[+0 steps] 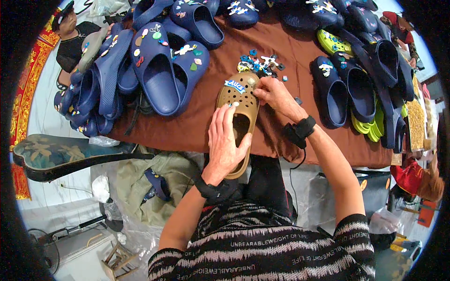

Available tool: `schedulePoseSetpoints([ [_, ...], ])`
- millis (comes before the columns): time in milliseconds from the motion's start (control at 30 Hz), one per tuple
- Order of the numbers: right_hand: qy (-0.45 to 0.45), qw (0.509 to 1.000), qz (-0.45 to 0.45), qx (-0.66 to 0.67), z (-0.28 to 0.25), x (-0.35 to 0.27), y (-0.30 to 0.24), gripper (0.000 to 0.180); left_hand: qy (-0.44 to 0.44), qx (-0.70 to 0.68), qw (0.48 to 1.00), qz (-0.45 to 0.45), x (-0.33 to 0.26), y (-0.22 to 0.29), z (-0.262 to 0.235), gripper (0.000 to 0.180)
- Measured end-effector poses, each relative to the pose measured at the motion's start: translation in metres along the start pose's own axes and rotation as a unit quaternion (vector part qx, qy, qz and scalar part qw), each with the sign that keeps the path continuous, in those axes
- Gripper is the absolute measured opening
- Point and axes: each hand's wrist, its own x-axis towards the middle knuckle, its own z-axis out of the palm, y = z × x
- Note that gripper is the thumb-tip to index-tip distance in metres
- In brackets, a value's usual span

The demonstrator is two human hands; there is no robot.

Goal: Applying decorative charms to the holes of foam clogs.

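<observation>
While the tan clog (243,105) serves as the reference, all positions below are given relative to it. It lies sole down at the near edge of the brown cloth (342,147), with its heel projecting past that edge. Its long axis runs away from the person, toe far and heel near. The left hand (222,136) clasps the clog from the left: fingers lie along the rear of the perforated upper, thumb reaches across the opening. The right hand (276,97) is at the right side of the toe, fingers curled closely together; whether they pinch a small part cannot be told. Relative to this right-hand grip, the clog extends left and nearer. The right hand is the nearer of the two to the toe. A blue-and-white nameplate charm (235,86) sits on the toe, left of the right fingertips. Beyond the toe lies a pile of loose charms (258,64). Decorated navy clogs (158,86) stand left of the clog; further navy clogs (330,96) and a lime clog (333,43) stand right.
</observation>
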Motion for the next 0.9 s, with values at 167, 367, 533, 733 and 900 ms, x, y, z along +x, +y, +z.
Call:
schedulePoseSetpoints([
  [167, -0.058, 0.997, 0.021, 0.040, -0.001, 0.016, 0.000, 0.024, -0.001, 0.002, 1.000, 0.000, 0.001, 0.002, -0.001, 0.081],
  [367, -0.134, 0.983, 0.127, 0.009, -0.012, 0.030, 0.009, 0.040, -0.005, -0.001, 1.000, 0.004, 0.001, 0.000, 0.000, 0.081],
  [533, -0.187, 0.946, 0.255, -0.075, -0.016, 0.043, -0.006, 0.051, -0.002, -0.010, 1.000, -0.003, -0.001, -0.004, 0.002, 0.086],
  [733, -0.201, 0.939, 0.211, -0.182, -0.007, 0.045, -0.018, 0.052, -0.013, 0.012, 1.000, -0.014, 0.002, 0.000, -0.001, 0.083],
  [900, -0.172, 0.941, 0.189, -0.222, -0.006, 0.038, -0.016, 0.052, -0.010, -0.004, 1.000, -0.014, 0.003, 0.000, 0.002, 0.085],
])
